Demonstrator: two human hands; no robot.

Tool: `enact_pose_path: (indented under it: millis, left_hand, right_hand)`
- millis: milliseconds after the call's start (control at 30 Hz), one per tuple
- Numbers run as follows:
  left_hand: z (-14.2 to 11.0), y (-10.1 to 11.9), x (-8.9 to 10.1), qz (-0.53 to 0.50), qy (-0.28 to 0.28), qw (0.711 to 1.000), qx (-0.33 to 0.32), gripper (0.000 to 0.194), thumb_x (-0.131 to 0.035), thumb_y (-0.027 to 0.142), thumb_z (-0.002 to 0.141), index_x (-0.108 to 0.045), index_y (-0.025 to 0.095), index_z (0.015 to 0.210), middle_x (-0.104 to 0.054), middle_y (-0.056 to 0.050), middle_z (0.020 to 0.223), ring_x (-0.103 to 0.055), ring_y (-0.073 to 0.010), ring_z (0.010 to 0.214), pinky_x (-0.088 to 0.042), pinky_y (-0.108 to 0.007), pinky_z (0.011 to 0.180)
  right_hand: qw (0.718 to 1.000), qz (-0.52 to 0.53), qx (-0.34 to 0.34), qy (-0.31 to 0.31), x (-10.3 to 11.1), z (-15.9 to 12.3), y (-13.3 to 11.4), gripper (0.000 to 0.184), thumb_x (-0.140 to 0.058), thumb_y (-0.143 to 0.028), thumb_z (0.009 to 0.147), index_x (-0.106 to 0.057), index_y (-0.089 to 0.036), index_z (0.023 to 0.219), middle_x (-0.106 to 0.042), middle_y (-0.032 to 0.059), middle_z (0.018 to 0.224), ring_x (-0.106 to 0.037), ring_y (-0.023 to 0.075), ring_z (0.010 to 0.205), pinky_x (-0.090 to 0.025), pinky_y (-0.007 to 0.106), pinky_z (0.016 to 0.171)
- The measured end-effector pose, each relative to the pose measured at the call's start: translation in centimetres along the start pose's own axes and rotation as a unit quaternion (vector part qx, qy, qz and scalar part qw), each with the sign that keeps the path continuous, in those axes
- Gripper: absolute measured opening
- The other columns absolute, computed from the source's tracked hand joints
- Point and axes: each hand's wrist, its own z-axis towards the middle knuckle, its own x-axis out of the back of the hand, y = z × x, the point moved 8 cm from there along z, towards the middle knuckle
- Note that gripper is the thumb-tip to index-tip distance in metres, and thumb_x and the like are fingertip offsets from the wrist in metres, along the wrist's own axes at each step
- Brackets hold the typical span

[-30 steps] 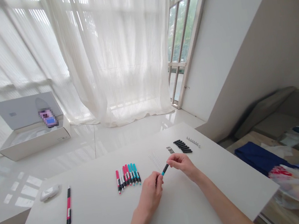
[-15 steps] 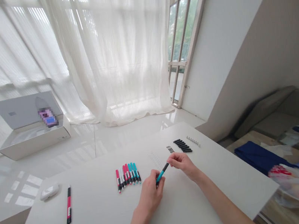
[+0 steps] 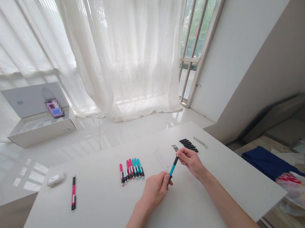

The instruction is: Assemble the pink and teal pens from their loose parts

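My left hand (image 3: 156, 188) is closed round the lower end of a teal pen (image 3: 173, 167) that points up and to the right. My right hand (image 3: 190, 160) pinches the pen's black upper end with its fingertips. Both hands hover just above the white table (image 3: 106, 221), near its middle. To the left of the hands lies a row of several red and teal pens (image 3: 131, 169). Thin refills (image 3: 160, 158) lie just beyond the hands.
A row of black pen parts (image 3: 188, 145), small dark pieces (image 3: 175, 148) and small silver springs (image 3: 200, 142) lie at the table's far right. A single red pen (image 3: 72, 192) and a white case (image 3: 55, 179) are at the left. An open white box (image 3: 41, 124) stands on the floor.
More of the teal pen shows between my hands; the right hand has drawn up and away from the left. The camera has shifted a little.
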Motion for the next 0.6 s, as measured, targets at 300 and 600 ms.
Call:
enact_pose_path:
  millis: [300,600]
  left_hand:
    - [0.0,-0.8,-0.5,-0.002,-0.025,0.999,0.048,0.014,-0.053,0.03,0.081,-0.062,0.02,0.083,-0.071,0.002,0.077,-0.058,-0.0103,0.063,-0.04,-0.019,0.06]
    - [-0.2,-0.4,-0.7,-0.059,-0.032,0.996,0.063,0.022,-0.051,0.03,0.082,-0.063,0.018,0.096,-0.071,-0.002,0.081,-0.057,-0.0112,0.064,-0.041,-0.021,0.06]
  right_hand:
    - [0.999,-0.015,-0.007,-0.047,-0.9,0.2,1.1,0.033,-0.072,-0.047,0.072,-0.056,-0.019,0.068,-0.037,-0.0062,0.05,-0.03,0.0071,0.045,-0.018,0.023,0.042]
    - [0.996,-0.006,-0.03,-0.087,-1.9,0.2,2.0,0.033,-0.067,-0.049,0.075,-0.053,-0.02,0.072,-0.036,-0.0078,0.05,-0.03,0.0065,0.044,-0.018,0.022,0.042]
